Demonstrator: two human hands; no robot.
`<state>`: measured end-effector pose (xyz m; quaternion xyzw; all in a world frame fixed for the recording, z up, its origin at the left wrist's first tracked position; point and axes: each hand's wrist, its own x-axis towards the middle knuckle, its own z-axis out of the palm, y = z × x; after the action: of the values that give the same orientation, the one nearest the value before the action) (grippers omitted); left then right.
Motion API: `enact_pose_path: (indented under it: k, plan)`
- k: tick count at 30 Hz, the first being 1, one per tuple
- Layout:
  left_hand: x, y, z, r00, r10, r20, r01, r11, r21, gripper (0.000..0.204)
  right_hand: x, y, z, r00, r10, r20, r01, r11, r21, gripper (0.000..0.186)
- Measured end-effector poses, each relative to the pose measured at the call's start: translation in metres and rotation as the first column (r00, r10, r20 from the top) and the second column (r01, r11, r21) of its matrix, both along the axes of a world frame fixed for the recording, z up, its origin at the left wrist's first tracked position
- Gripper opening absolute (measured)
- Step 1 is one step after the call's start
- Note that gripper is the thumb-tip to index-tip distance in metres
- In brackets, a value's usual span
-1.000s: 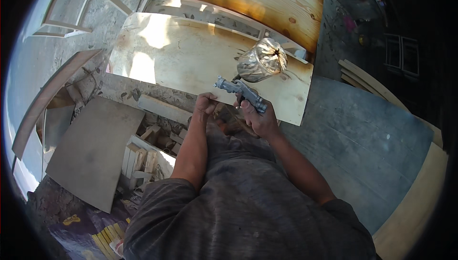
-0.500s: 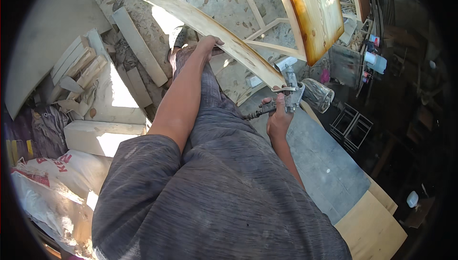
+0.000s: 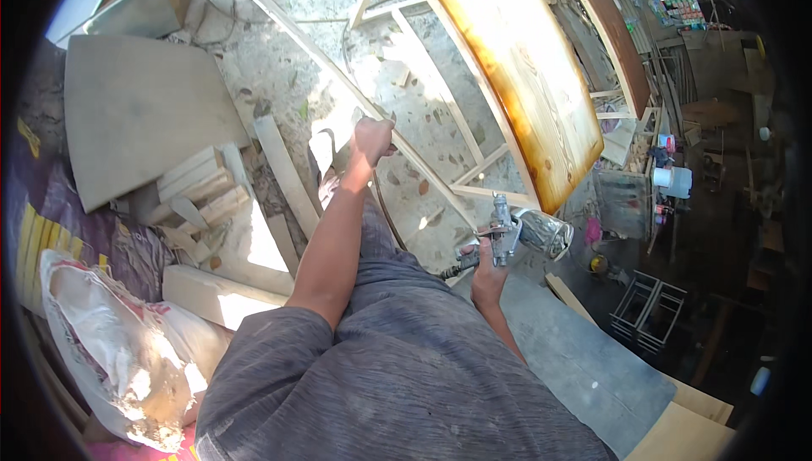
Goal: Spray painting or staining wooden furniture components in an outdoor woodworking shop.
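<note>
My left hand is closed around the edge of a long wooden board, which slants from the upper left down toward my right hand. Only the board's narrow edge faces me, and my fingertips are partly hidden. In front of my waist, my right hand grips the handle of a metal spray gun. A cup with a crinkled silvery surface is fixed to the gun, and a dark hose fitting joins its handle. The board's lower end lies close to the gun.
A glossy stained wooden panel rests on a pale wooden frame ahead. Wood offcuts and a large flat sheet lie at left, near a white sack. A grey sheet lies at lower right.
The board has turned from showing its broad face to showing mostly its edge. My left hand has risen with it, from fingers over the edge to a closed grip. The view has shifted.
</note>
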<state>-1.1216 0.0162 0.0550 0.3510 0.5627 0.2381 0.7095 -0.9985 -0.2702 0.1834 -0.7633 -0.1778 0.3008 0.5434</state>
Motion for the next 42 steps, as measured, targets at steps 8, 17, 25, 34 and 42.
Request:
enact_pose_path:
  k: [8,17,25,34,42]
  plan:
    - [-0.069,0.152,0.076,0.763,0.053,-0.644,0.331,0.824,0.460,0.052,0.082,0.096,-0.028,0.978,0.073,0.195,-0.056,0.994,-0.090,0.029]
    - [-0.119,0.366,0.229,0.802,0.295,-0.520,0.331,0.506,0.797,0.037,0.103,0.228,-0.039,0.986,-0.129,0.106,0.141,0.983,-0.117,0.037]
    - [-0.093,0.508,0.302,0.773,0.557,-0.304,0.157,0.296,0.942,0.043,0.070,0.312,-0.061,0.995,-0.088,0.053,0.092,0.993,-0.077,0.041]
    - [0.008,0.694,0.356,0.900,0.367,-0.234,0.257,-0.014,0.966,0.037,0.033,0.396,-0.100,0.825,-0.524,-0.212,0.480,0.848,-0.226,0.037]
    - [0.148,0.852,0.369,0.923,0.197,-0.331,0.330,0.042,0.943,0.046,0.005,0.458,-0.144,0.579,-0.809,-0.102,0.739,0.574,-0.352,0.068]
